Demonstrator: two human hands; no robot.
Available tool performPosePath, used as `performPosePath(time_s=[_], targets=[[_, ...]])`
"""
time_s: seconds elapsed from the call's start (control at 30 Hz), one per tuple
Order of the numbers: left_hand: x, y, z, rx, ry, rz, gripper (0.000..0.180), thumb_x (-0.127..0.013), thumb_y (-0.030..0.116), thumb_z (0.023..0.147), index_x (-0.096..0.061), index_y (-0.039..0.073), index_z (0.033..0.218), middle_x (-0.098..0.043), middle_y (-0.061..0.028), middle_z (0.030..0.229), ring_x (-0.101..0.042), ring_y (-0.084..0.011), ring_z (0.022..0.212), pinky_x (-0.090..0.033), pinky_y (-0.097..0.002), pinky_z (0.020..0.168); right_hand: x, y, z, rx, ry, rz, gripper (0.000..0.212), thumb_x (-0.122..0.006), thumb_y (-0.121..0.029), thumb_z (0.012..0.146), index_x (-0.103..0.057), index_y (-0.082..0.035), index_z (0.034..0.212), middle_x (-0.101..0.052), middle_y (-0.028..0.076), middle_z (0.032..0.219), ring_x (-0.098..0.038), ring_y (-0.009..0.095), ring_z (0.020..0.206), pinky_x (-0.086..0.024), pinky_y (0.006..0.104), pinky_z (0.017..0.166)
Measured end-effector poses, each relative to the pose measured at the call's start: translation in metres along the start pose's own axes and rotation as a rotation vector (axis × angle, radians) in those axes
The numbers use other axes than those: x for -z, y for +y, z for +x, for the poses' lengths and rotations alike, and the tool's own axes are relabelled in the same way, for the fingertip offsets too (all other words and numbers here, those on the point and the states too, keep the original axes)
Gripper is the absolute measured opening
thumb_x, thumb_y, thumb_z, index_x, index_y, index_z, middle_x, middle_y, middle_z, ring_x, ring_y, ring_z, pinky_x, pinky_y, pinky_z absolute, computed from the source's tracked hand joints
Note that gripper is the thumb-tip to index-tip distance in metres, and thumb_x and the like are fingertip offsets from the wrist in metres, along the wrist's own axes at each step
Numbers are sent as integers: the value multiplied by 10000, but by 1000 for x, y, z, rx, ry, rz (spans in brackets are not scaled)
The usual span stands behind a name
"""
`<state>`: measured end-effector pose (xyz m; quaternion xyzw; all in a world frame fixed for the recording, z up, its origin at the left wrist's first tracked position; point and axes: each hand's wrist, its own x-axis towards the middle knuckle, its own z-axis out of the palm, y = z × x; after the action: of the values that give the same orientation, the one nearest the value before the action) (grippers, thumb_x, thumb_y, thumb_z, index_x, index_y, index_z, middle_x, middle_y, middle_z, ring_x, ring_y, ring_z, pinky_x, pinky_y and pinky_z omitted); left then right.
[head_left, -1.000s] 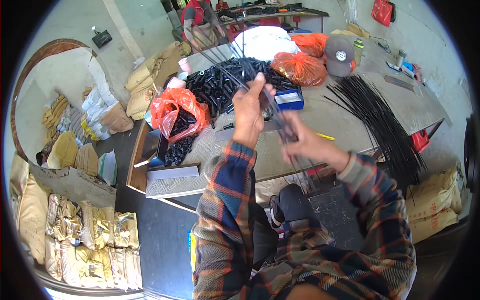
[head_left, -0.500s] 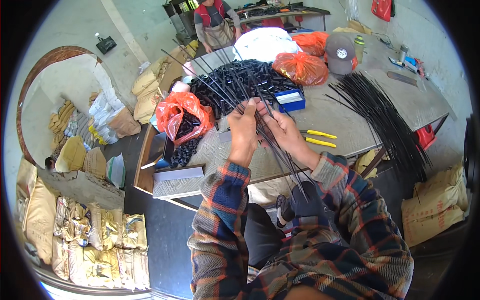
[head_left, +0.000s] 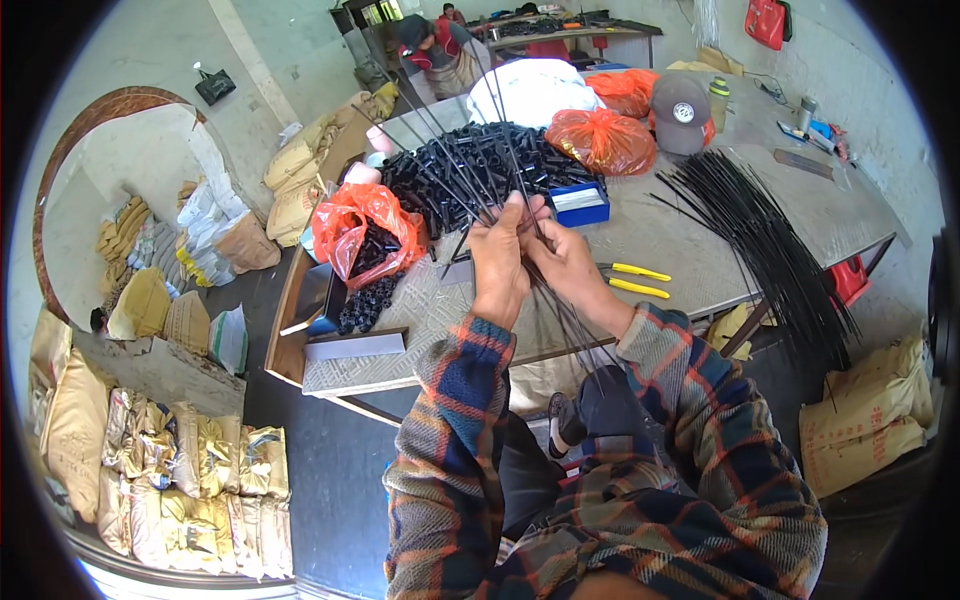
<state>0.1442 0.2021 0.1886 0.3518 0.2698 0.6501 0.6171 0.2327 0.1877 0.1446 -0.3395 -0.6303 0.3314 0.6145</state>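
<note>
My left hand is closed around a loose bunch of thin black rods above the table's near edge. Right beside it, my right hand grips the same bunch, its fingers touching the left ones. The rods fan out upward over a heap of short black tube pieces, and their lower ends hang toward my knees. Yellow-handled pliers lie just right of my right hand. A small blue box with pale contents stands behind it.
A large bundle of black rods overhangs the table's right edge. An open red plastic bag holds dark parts at left; tied red bags and a grey cap sit farther back. Across the table a person leans forward. Sacks line the left floor.
Both hands have shifted slightly, the left one a little right and closer to the other. The rods are gathered more narrowly between them. The person across has bent forward, and another person shows behind.
</note>
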Motion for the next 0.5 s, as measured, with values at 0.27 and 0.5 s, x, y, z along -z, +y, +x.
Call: performPosePath(time_s=[0.27, 0.5], targets=[[24, 14, 1, -112, 16, 4, 314, -447, 252, 934, -512, -53, 965, -631, -168, 769, -630, -230, 700, -527, -326, 615, 30, -29, 16, -178, 46, -65, 243, -375, -181, 950, -512, 16, 909, -542, 71, 573, -530, 143, 463, -437, 251, 444], [17, 45, 4, -254, 72, -113, 417, -403, 372, 940, -519, -25, 991, -322, 17, 535, -338, -112, 448, -395, -300, 456, 119, -24, 68, 42, 490, 226, 243, -380, -236, 952, -480, -22, 897, -409, -1, 521, -408, 98, 393, -290, 236, 356]])
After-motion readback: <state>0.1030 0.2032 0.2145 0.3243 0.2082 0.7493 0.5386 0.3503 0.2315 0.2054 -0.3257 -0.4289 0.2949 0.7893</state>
